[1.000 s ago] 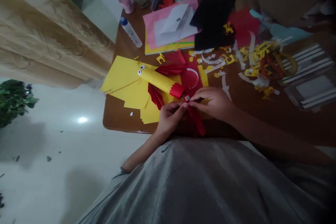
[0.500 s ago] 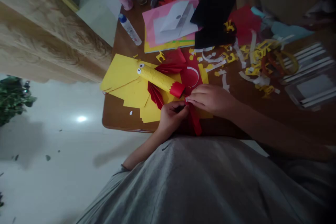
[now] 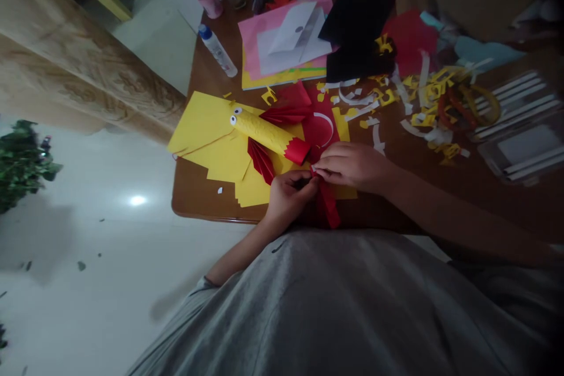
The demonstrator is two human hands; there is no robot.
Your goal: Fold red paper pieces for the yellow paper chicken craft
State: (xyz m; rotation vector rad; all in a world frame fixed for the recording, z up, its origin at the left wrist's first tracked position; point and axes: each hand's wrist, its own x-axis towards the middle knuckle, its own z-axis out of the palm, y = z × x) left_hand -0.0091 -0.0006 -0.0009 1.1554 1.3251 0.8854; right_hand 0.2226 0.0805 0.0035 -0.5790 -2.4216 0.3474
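Observation:
My left hand [image 3: 291,197] is closed on a strip of red paper [image 3: 329,205], thumb and fingers pinching its upper end. From the other side my right hand [image 3: 350,167] pinches the same end, where a small white bit shows at the fingertips. The strip's lower part hangs toward my lap. Just beyond my hands lies a yellow paper tube [image 3: 268,132] with two googly eyes at one end and a red zigzag band at the other. Pleated red paper fans [image 3: 261,161] stick out from both its sides. Yellow sheets [image 3: 207,135] lie under it.
A glue bottle [image 3: 217,51] lies at the back left, near a pink cup [image 3: 210,2]. Stacked coloured paper [image 3: 251,41] and black sheets [image 3: 359,29] are at the back. Yellow and white scraps, orange-handled scissors [image 3: 453,108] and a clear case [image 3: 522,141] lie right.
Almost nothing differs. Both hands keep their pinch on the red paper, and the strip's lower end has shifted very slightly.

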